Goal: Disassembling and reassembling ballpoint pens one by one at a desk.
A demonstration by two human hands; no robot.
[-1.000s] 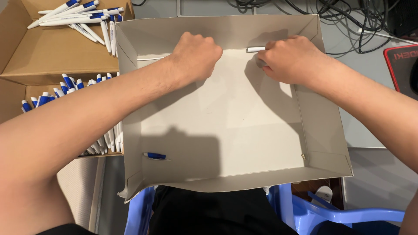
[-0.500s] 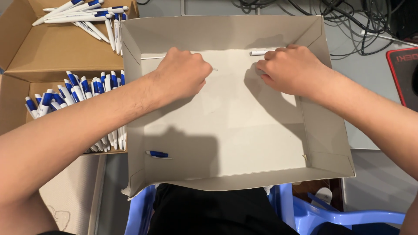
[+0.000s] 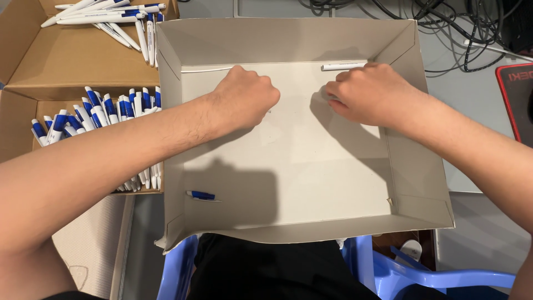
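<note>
Fingertips of the left hand curled under the fist, out of sight, fingers of the right hand likewise folded under, white pen barrel partly behind that hand, red-edged mat cut off at right, pens in the left cardboard box partly hidden by the forearm.

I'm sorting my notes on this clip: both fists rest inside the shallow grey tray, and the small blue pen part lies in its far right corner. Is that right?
Not quite. The head view shows the blue pen part near the tray's near left corner, by the person. The left hand and right hand do rest closed inside the tray.
</note>
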